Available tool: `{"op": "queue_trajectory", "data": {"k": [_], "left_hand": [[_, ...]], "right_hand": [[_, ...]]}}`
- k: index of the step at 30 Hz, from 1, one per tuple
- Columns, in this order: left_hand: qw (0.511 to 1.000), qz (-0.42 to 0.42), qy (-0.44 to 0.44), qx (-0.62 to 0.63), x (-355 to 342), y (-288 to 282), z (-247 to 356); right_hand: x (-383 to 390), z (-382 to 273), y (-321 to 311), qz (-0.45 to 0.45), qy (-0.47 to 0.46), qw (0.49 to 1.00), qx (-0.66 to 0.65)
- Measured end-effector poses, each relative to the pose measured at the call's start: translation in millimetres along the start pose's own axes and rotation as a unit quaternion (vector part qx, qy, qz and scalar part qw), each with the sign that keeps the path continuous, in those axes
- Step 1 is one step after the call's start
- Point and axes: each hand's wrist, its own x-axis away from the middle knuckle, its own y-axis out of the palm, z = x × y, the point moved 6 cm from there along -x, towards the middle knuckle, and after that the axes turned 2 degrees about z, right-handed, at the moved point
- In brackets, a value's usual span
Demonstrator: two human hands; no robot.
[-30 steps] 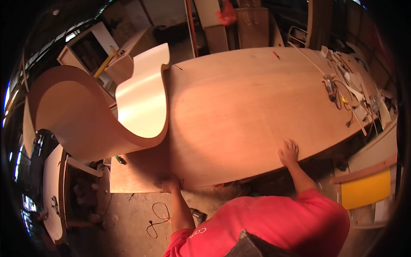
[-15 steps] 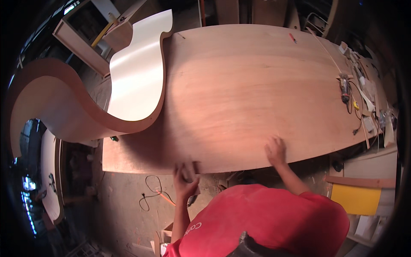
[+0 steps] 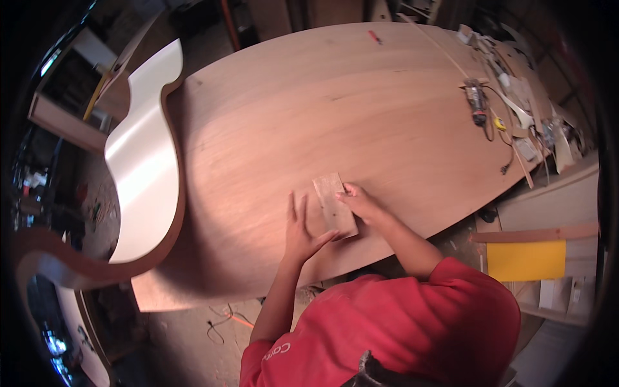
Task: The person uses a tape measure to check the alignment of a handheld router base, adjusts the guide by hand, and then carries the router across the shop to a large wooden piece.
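A small flat rectangular piece of wood [image 3: 334, 208] lies on the large plywood sheet [image 3: 271, 142], near its front edge. My right hand [image 3: 362, 204] grips the piece by its right edge, with some fingers hidden from sight. To the left of the piece, my left hand [image 3: 300, 235] is spread over the sheet. Its fingers stretch forward and apart, and its thumb reaches to the near left edge of the piece.
A wavy bent panel with a white face [image 3: 145, 174] stands at the left of the sheet. At the right lie a corded power tool [image 3: 476, 103], a yellow tape measure [image 3: 500, 124] and wood scraps [image 3: 516, 84]. A red tool [image 3: 374, 37] lies at the far edge.
Both hands have come together over the sheet from wide apart. The blurred object at my left hand near the front edge is gone from there; the wood piece now lies farther in. The view has shifted.
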Motion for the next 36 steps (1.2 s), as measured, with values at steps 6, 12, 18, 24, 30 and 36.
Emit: {"op": "queue_trajectory", "data": {"k": [6, 12, 18, 24, 30, 36], "left_hand": [[0.990, 0.080, -0.076, -0.084, 55, -20, -50], [0.948, 0.194, -0.184, -0.172, 161, -89, -69], [0.892, 0.322, -0.237, -0.212, 287, -155, -84], [0.834, 0.414, -0.296, -0.214, 432, -220, -95], [0.763, 0.450, -0.414, -0.211, 631, -296, -101], [0.715, 0.449, -0.534, -0.037, 836, -309, -123]], "right_hand": [[10, -81, -153, 0.092, -0.019, 0.855, 0.510], [24, -107, -91, 0.245, -0.148, 0.731, 0.619], [26, -37, 149, -0.060, -0.349, 0.741, 0.571], [138, 27, 374, -0.331, -0.427, 0.682, 0.493], [220, 128, 518, -0.437, -0.350, 0.648, 0.516], [253, 210, 601, -0.517, -0.303, 0.558, 0.574]]}}
